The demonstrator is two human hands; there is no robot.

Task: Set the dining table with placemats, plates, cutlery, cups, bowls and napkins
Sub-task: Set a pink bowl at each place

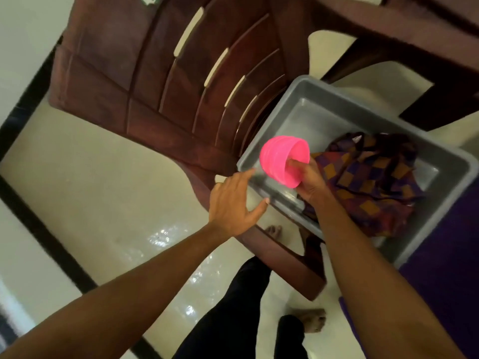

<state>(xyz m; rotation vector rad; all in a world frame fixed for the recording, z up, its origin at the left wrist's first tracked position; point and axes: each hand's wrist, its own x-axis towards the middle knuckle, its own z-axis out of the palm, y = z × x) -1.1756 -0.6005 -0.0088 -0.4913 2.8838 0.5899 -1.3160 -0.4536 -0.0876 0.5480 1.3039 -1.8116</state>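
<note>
Right hand grips the pink plastic cup; fingers are hooked inside its mouth, thumb side hidden behind the rim; the cup is tipped on its side, mouth toward the right palm, base pointing away to the left; ridged bands near the base, could be a stack of several, can't tell.

Left hand is spread, fingers straight and apart, holding nothing; it sits just left of the cup, forefinger tip at the near corner of the tub's rim; contact or not, can't tell.

The cup is held above the near left corner of the grey rectangular plastic tub; the tub lies under and beyond the right hand, resting on the seat of the dark brown moulded plastic chair, whose slotted back lies beyond the left hand.

Inside the tub, just right of the right hand: a crumpled checked cloth in purple, orange and maroon.

Glossy cream tiled floor under the left forearm; dark-trousered legs and a bare foot between the two forearms.
</note>
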